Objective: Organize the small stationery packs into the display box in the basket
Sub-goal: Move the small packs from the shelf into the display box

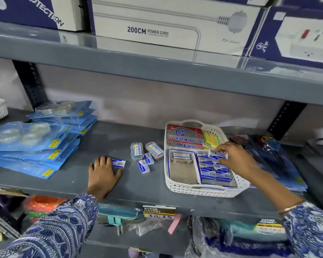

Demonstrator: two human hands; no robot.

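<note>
On the grey shelf (pixel 119 183), one small pack (pixel 118 162) is covered by the flat left hand (pixel 103 173), well left of the basket (pixel 203 190), while another pack (pixel 219 155) is pinched by the right hand (pixel 235 159) over the display box (pixel 217 169).

White perforated plastic basket (pixel 203 190); matt grey shelf (pixel 138 183).

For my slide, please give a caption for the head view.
Right hand places small pack into display box; left hand covers another.
</note>
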